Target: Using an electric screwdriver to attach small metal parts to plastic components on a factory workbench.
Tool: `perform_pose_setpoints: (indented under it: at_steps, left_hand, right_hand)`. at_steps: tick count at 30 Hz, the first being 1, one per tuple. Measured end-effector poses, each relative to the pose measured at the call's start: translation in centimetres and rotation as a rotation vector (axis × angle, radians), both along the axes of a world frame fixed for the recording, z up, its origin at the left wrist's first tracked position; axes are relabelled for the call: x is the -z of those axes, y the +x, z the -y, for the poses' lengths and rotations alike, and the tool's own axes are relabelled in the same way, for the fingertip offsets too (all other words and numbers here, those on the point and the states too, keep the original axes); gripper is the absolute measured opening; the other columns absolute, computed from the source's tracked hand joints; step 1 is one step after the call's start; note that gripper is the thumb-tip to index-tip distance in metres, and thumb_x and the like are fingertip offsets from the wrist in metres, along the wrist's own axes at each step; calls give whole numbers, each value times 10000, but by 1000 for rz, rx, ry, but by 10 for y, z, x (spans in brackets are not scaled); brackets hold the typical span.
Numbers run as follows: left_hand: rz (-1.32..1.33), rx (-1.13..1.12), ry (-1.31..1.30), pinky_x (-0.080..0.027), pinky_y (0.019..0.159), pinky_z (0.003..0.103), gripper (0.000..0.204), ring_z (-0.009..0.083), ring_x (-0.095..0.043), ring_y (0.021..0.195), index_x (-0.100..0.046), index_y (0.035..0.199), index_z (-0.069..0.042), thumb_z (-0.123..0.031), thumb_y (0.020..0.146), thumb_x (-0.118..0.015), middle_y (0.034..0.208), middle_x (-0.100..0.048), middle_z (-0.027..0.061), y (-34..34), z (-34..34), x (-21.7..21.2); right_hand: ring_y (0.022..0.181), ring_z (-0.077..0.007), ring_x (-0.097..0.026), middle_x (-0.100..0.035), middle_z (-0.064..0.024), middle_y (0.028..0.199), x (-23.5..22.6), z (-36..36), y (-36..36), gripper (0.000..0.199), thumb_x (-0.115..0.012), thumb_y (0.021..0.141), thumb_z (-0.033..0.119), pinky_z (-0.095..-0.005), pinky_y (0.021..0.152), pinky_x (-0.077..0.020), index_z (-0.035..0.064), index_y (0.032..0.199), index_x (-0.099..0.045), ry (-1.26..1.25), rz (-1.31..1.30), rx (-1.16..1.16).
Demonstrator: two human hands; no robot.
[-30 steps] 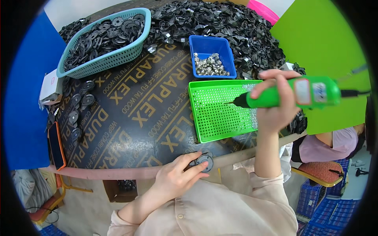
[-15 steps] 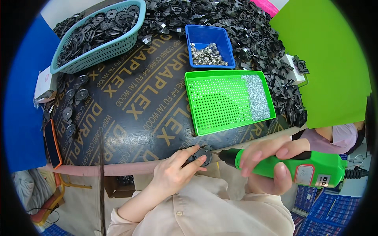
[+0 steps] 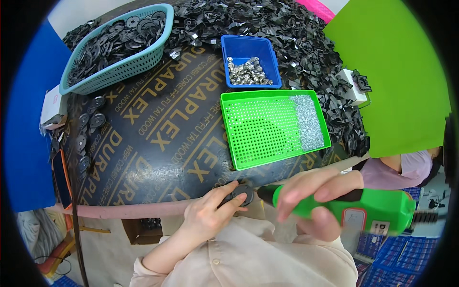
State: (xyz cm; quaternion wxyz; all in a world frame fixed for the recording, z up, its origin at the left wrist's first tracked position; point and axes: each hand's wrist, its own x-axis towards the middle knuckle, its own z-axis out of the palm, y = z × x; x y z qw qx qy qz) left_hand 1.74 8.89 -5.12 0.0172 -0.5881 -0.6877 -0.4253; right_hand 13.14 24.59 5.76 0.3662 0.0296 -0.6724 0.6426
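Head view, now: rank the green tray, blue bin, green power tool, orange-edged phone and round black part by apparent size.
1. Green tray and green power tool: unsure; the right hand covers part of the tool, which may be nearer.
2. Blue bin.
3. Orange-edged phone.
4. Round black part, partly hidden.

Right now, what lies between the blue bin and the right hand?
The head view shows a green tray there, then a strip of tabletop before the right hand.
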Motion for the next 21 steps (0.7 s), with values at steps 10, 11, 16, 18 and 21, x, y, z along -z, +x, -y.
perform_pose_setpoints:
  at_steps: [10,11,16,18,21]
  left_hand:
    - [79,-7,17,-561,576,297,325,231,-685,724,-740,908,-83,-85,606,-859,1013,-688,144,3,-12,-6]
    - [80,4,22,-561,576,297,325,231,-685,724,-740,908,-83,-85,606,-859,1013,-688,144,3,-14,-8]
    - [50,6,15,-574,593,309,321,232,-688,812,-721,983,-89,-140,686,-832,1055,-671,133,1,-5,-3]
    - [56,4,28,-575,593,308,334,233,-689,807,-719,990,-92,-138,680,-835,1057,-671,133,1,-8,0]
    - [69,9,42,-575,590,306,354,235,-691,795,-717,999,-96,-136,670,-840,1056,-674,132,2,-7,0]
  right_hand:
    - [539,-253,-609,-623,-276,933,-4,-24,-8,236,-623,867,53,-360,546,-554,11,1036,-464,-98,-168,-96]
    - [539,-253,-609,-623,-276,933,-12,-26,-6,236,-623,867,53,-360,546,-554,11,1036,-464,-92,-167,-86]
    - [562,-282,-642,-610,-271,959,-5,-77,-22,220,-542,869,49,-340,518,-537,-24,1071,-493,11,-310,421]
    - [524,-264,-634,-626,-272,939,5,-97,-33,191,-553,861,11,-335,523,-530,-47,1037,-505,54,-286,550]
    - [475,-242,-596,-627,-252,887,13,-108,-39,198,-503,895,31,-331,461,-499,-22,1085,-483,14,-213,549]
